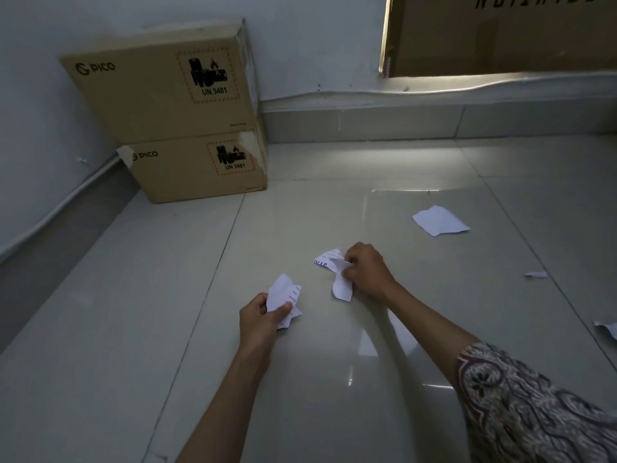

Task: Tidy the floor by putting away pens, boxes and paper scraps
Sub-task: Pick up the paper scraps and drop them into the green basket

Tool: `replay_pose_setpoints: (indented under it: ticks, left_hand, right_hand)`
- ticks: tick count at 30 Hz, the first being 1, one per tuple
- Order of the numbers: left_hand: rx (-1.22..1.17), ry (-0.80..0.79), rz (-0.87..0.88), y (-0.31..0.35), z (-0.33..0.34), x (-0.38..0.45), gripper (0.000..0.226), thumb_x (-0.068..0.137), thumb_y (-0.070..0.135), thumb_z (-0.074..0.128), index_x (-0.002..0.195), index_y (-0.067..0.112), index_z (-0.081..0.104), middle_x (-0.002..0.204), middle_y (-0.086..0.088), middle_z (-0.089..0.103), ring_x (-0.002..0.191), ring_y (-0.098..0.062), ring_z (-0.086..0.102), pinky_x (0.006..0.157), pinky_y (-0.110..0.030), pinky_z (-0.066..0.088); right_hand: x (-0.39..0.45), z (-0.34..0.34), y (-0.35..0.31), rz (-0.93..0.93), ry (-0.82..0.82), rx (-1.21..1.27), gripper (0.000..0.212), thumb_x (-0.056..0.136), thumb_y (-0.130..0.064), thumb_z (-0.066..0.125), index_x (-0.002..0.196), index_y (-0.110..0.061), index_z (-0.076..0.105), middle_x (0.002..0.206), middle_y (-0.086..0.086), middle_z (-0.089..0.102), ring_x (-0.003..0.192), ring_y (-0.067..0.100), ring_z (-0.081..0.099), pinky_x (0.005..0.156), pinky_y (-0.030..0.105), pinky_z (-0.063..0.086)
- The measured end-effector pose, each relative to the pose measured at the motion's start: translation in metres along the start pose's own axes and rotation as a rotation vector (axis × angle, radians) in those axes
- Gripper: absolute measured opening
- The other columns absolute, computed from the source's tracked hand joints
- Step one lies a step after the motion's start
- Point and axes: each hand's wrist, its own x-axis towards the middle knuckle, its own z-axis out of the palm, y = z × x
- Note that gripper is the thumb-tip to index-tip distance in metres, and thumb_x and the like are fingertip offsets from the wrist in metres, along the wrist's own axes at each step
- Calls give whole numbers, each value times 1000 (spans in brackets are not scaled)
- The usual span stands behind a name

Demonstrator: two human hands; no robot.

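Currently on scrap pickup: left hand (262, 317) grips a crumpled paper scrap (283, 295), right hand (365, 270) pinches another printed scrap (337, 272) just above the floor (133, 329). Loose scraps remain right (440, 220), (536, 274), (609, 329). Next, likely: reach right, collect. Stacked boxes (187, 128) in the corner read "PICO", "UN 3481".

Readable markings on the cardboard boxes

The upper cardboard box (157, 85) carried the brand "PICO" and a hatched-border battery hazard label reading "UN 3481"; the lower cardboard box (197, 168) bore the same "PICO" and "UN 3481". Print on the large carton (500, 35) and paper scraps was too cropped or small to read.
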Motion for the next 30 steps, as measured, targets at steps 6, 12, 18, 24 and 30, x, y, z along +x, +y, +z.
replay_pose_setpoints:
  ticks: [6,12,18,24,30]
  left_hand:
    - [-22,1,-73,3,-3,-7,12,79,-7,63,86,3,63,84,-13,63,69,-23,57,64,-30,45]
    - [54,0,-65,25,-2,-22,22,78,-10,61,69,10,61,73,-9,61,62,-22,54,59,-27,42]
    - [70,-87,-70,43,13,-41,21,76,-15,59,81,5,61,77,-8,61,62,-22,55,51,-25,48]
    - [111,-302,33,88,57,-87,21,74,-11,66,79,10,63,73,-8,64,55,-18,60,41,-18,47]
    - [177,-545,166,136,119,-161,16,62,6,74,76,10,68,58,-5,62,48,-16,50,48,-21,31]
  right_hand:
    - [-13,-1,-3,-20,23,-34,50,80,3,53,45,-14,22,68,12,37,70,20,36,57,29,20]
    - [-50,-17,0,68,-17,115,46,74,-1,65,44,-8,32,52,2,29,52,14,30,45,21,19]
    - [-96,-60,-1,83,63,319,25,70,2,70,51,5,53,57,5,42,52,12,36,50,21,29]
    - [-154,-157,-16,52,285,358,22,69,4,68,63,17,51,61,7,38,61,15,33,56,25,24]
    - [-244,-248,-32,92,413,262,16,68,5,65,56,-2,57,51,0,38,49,11,33,47,20,24]
